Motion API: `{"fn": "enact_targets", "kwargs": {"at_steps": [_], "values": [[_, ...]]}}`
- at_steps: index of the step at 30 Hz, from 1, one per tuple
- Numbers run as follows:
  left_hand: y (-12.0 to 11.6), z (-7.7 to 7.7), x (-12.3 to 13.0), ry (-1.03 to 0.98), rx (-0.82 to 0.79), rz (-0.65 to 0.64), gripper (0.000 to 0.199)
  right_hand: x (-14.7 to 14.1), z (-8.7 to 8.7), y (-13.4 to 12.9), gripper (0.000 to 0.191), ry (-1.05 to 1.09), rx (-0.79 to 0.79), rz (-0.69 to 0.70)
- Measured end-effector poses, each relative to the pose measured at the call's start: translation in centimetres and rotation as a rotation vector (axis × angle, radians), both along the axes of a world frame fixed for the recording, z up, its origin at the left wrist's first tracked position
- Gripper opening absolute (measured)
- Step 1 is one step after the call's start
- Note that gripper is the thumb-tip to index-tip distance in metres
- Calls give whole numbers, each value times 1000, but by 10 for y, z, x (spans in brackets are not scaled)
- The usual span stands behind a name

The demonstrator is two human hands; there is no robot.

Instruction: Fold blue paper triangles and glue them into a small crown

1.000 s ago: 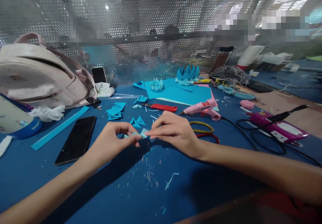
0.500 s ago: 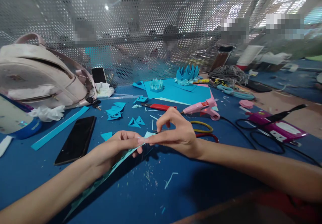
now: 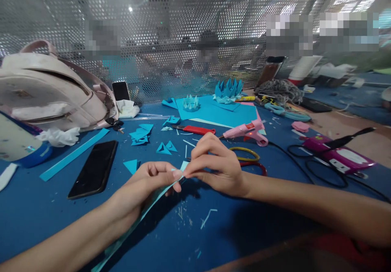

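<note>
The left hand pinches a pale blue paper strip between thumb and fingers, seemingly to steady its upper end while its length slants down below the palm above the surface. The right hand has its fingertips pressed together at that same end, probably for fine control. Beyond it, a pink glue gun and scissors lie near, likely for easy reach; folded blue pieces sit past the left hand, clear of both forearms.

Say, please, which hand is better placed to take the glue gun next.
Probably the right hand: the glue gun lies just beyond it. The left hand is farther; both hold the paper strip.
</note>
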State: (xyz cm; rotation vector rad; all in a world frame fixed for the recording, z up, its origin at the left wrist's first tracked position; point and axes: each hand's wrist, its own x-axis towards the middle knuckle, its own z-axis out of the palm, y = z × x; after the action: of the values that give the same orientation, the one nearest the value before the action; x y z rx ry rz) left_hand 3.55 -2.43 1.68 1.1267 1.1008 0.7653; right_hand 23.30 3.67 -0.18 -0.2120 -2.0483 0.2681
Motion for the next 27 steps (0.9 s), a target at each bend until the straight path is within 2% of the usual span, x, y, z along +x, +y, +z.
{"fn": "enact_targets", "kwargs": {"at_steps": [3,7,12,16,22,24,27], "values": [[-1,0,-3,79,88,48,33,0,4,-1,23,10,-28,42],[3,1,-6,155,225,63,28,0,9,-5,17,-9,-115,65],[6,5,-5,268,343,29,23,1,12,-7,14,48,-381,13],[7,5,-4,402,451,-1,26,1,15,-8,12,73,-516,17],[9,5,-4,407,435,-1,25,-2,15,-7,11,66,-816,232],[10,5,-5,386,411,9,24,-2,14,-5,12,72,-824,250],[10,6,-6,387,365,33,24,-1,12,-1,11,78,-754,198]]}}
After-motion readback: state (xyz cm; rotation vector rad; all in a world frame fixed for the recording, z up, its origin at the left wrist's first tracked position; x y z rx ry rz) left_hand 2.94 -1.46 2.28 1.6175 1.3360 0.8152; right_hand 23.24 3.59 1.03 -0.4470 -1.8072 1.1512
